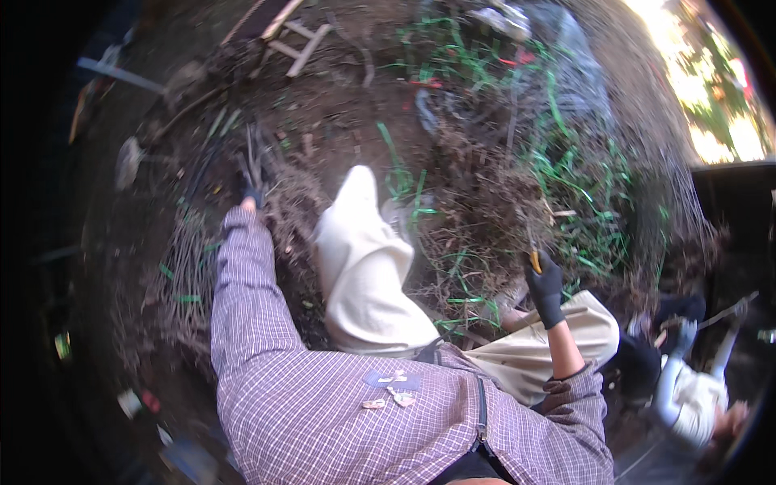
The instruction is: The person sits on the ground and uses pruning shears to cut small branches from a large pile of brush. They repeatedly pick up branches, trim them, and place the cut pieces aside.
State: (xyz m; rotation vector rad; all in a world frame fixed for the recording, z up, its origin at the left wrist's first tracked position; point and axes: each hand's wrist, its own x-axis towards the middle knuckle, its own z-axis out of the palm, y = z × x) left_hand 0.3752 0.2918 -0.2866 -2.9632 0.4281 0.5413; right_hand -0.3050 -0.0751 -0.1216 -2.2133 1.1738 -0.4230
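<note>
My right hand (546, 284), in a dark glove, is closed round the orange handle of a hand tool (534, 260). The tool's far end is blurred against a heap of brown roots, so its exact kind cannot be told. My left hand (253, 187), also gloved, reaches out over the soil at the far left. It is at some thin, bare stems (255, 153), beside a tangle of fine roots (295, 198). Its fingers are smeared and partly lost among the stems. Pale cloth (368, 267) covers my bent legs between the two hands.
Bundles of bare stems (190, 271) lie left of my left arm. Green ties (558, 170) are strewn through the root heap (493, 182) at right. A small wooden stool (301, 48) stands at the far side. Another person (695, 396) works at the lower right.
</note>
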